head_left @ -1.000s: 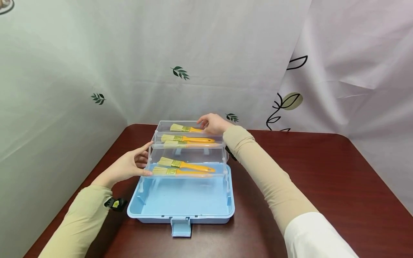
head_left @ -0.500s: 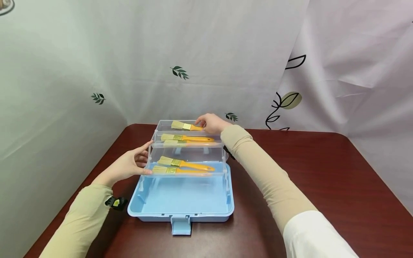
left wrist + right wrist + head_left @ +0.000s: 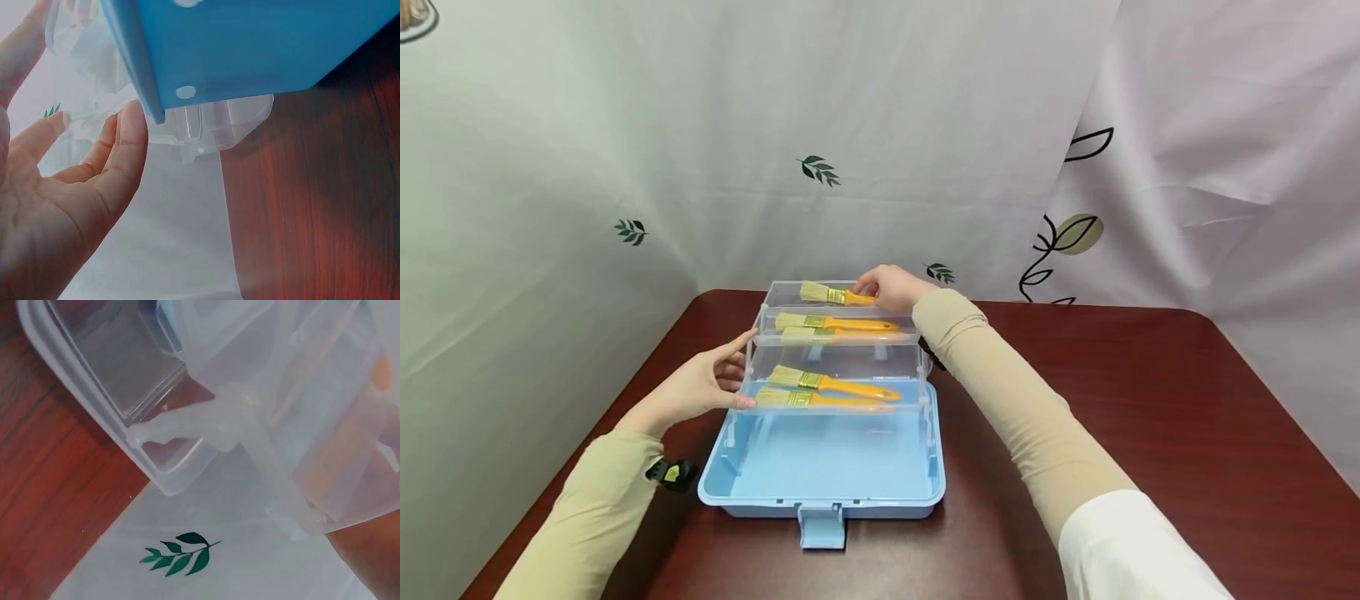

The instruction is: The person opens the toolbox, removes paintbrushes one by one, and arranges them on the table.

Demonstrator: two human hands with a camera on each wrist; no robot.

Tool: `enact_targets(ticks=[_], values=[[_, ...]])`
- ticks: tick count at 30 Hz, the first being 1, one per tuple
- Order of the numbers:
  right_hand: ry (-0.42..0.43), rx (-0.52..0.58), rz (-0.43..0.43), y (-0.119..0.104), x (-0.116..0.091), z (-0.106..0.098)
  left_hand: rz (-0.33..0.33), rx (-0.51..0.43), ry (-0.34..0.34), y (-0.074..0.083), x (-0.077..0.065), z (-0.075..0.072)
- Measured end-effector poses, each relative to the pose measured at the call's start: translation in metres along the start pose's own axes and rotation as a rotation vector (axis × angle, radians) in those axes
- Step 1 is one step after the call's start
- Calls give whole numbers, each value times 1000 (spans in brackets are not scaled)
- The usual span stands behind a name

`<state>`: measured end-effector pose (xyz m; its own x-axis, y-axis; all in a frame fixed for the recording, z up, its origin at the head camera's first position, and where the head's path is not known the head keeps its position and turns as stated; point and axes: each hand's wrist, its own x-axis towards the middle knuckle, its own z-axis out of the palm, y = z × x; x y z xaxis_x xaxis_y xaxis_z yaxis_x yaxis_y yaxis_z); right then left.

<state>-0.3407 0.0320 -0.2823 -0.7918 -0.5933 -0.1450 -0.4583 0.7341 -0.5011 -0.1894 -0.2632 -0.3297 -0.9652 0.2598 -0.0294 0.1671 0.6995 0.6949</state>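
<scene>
A tool box with a blue base [image 3: 820, 510] stands open on the table, its clear trays [image 3: 835, 409] fanned out in tiers above. My left hand [image 3: 688, 387] holds the trays' left side, thumb at the lower tray's front corner and index finger at the tier above. My right hand [image 3: 897, 287] pinches the orange handle of a paintbrush [image 3: 823, 292] at the rearmost tier, the bristles pointing left. Two paintbrushes [image 3: 850, 322] lie in the middle tray and two more brushes [image 3: 850, 387] in the lower one. The right fingers are mostly hidden in the right wrist view.
A blue latch [image 3: 822, 527] hangs off the base's front. Clear link arms [image 3: 187, 425] join the tiers at the right side. The dark red wooden table [image 3: 1120, 417] extends to the right. A white curtain [image 3: 925, 125] with leaf prints rises behind.
The paintbrush in my right hand has tilted slightly and shifted up and right within the rear tier. My left hand and the box hold still.
</scene>
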Motion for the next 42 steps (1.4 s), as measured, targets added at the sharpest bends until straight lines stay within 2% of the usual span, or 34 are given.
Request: enact_targets(ticks=[4,14,22,28,36,42], values=[[24,32,-1,2,0,2,-5,-6,-4,0,-1,1],[147,90,-18,10,-1,7,3,-9,-5,0,0,3],[292,276,2,12,-5,4,8,-11,-10,-1,2,4],[348,387,3,9,-6,1,2,4,-4,-1,0,3],[364,707,38,5,-12,-3,-2,12,-6,-1,1,1],[371,1046,67,-2,-20,-8,-3,7,-4,-1,1,-1]])
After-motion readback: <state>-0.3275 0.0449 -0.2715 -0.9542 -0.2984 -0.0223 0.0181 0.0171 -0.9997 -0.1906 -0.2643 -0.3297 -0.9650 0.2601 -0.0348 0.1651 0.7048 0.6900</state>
